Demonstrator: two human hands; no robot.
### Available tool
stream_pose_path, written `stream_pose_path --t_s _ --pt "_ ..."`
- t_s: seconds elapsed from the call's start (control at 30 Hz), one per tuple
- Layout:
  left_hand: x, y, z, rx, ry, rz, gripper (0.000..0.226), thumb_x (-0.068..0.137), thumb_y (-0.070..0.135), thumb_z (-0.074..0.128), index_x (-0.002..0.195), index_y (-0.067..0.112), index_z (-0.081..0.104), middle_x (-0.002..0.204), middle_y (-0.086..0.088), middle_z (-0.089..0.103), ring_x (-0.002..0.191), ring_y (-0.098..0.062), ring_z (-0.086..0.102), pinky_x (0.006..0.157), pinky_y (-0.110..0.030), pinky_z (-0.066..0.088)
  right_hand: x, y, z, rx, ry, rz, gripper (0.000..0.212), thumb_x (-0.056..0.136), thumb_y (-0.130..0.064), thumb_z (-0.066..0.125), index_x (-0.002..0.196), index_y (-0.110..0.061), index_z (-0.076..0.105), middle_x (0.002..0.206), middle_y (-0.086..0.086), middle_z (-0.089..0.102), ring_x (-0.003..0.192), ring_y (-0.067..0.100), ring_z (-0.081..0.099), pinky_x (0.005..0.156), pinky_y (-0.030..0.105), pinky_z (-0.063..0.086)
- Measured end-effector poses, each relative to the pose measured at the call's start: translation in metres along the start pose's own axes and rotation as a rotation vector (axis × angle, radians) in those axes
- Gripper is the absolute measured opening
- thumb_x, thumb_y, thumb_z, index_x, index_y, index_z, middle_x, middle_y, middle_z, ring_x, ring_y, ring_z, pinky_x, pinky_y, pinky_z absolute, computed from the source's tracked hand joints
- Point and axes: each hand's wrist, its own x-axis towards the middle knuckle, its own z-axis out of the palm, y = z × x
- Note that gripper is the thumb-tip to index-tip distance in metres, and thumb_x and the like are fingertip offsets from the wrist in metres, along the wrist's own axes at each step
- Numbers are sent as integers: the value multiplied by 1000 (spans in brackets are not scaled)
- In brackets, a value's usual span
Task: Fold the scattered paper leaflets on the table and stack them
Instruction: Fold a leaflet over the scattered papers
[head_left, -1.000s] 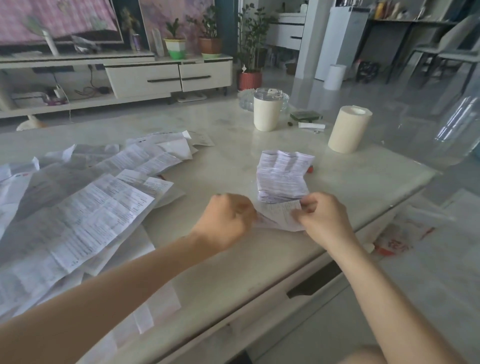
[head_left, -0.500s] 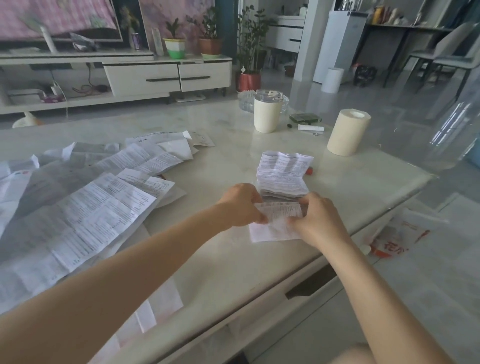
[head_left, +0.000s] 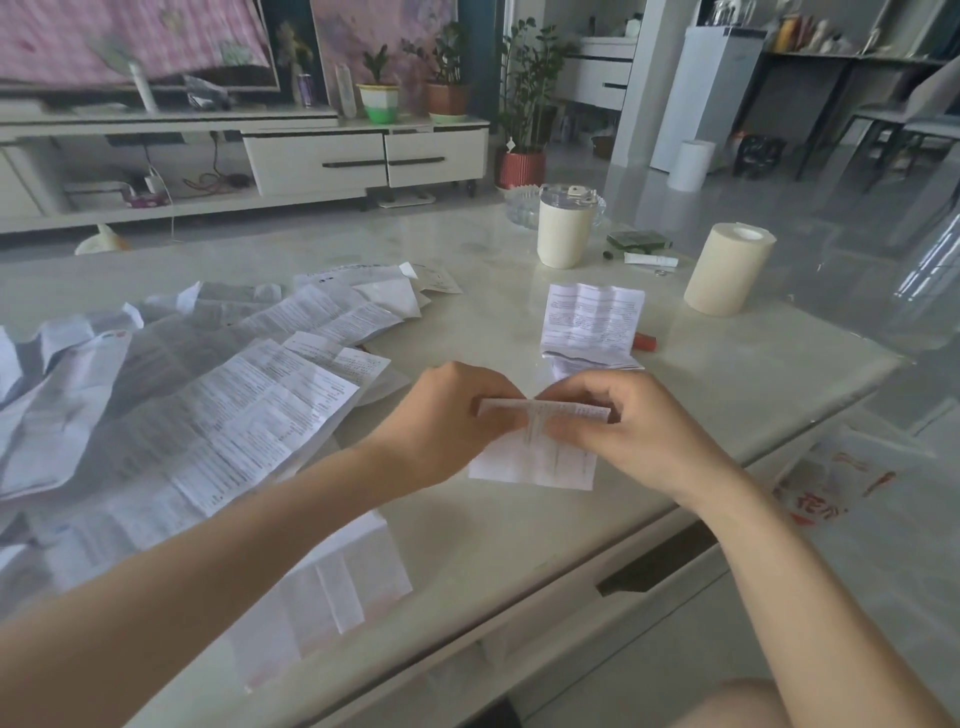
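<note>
- leaflet in hand (head_left: 537, 460): thin printed paper, creased, top edge turned over into a narrow band; near the front edge of the table (head_left: 519, 551), right of middle
- left hand (head_left: 452, 421): fingers curled, pinching the band's left end
- right hand (head_left: 634, 431): thumb and fingers pinching its right end
- folded stack (head_left: 592, 322): small, springy, concertina-creased; towards the right edge, just behind the hands
- unfolded leaflets (head_left: 208, 395): many, rumpled, overlapping across the left end; most of the job looks undone
</note>
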Motion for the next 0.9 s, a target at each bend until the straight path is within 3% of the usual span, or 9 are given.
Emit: stream_pose_path --t_s 0.1,0.23,0.4,0.53,0.67,0.77,0.9 --pt "-6 0 2 14 33 4 11 87 19 63 84 13 71 68 11 59 61 -2 50 58 -15 37 1 -10 11 8 25 -16 5 84 -16 68 86 -15 73 85 -8 72 80 -4 62 74 8 45" --pt "-11 1 -2 27 33 -25 24 88 32 61 79 13 71 71 2 64 68 -11 56 64 -24 42 2 -15 20 -34 115 -13 8 80 -14 72 74 -19 73 75 -12 70 70 -7 60 67 6 43" --pt "-19 -5 -18 107 99 37 17 89 18 61 80 11 73 62 12 59 65 -13 57 66 -27 45 4 -23 33 4 117 11 9 77 -10 73 72 -17 73 74 -6 72 68 -3 62 65 8 45" --pt "-23 -6 -33 143 151 54 13 86 16 63 79 11 73 68 8 64 64 -9 57 64 -20 44 5 -26 22 188 105 85 13 71 -5 78 67 -14 69 59 -11 67 55 -5 58 57 8 44" --pt "-23 3 -38 98 127 55 11 86 16 65 81 10 73 69 10 62 66 9 55 63 -7 40 -1 -27 11 309 81 129 13 63 -4 77 66 -13 69 58 -9 68 55 -1 58 56 10 45" --pt "-21 11 -36 61 140 58 13 86 15 64 82 8 73 69 8 63 71 2 56 65 -10 41 -5 -27 3 487 116 180 16 51 -11 74 65 -11 65 58 -6 67 57 3 62 57 13 49" --pt "-19 14 -35 20 157 43 14 87 15 63 81 9 73 71 10 65 76 -5 58 65 -9 41 -6 -23 2 669 149 246 22 52 -12 71 71 -11 60 62 -4 67 60 7 63 59 16 49"
